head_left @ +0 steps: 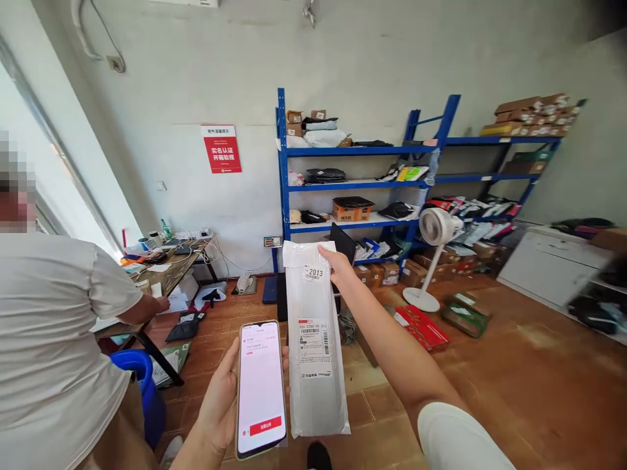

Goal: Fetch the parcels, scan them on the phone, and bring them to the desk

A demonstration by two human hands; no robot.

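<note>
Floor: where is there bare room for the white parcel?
The floor looks bare right of the right forearm, bordered by the green package and white cabinet. It is crowded under the blue shelves, with cartons, and beside the desk, with bags.

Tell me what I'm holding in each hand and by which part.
Your left hand holds the phone by its side edges; your right hand grips the white parcel near its upper right corner.

Obstacle: fan [435, 226] before blue shelves [382, 150]
</note>
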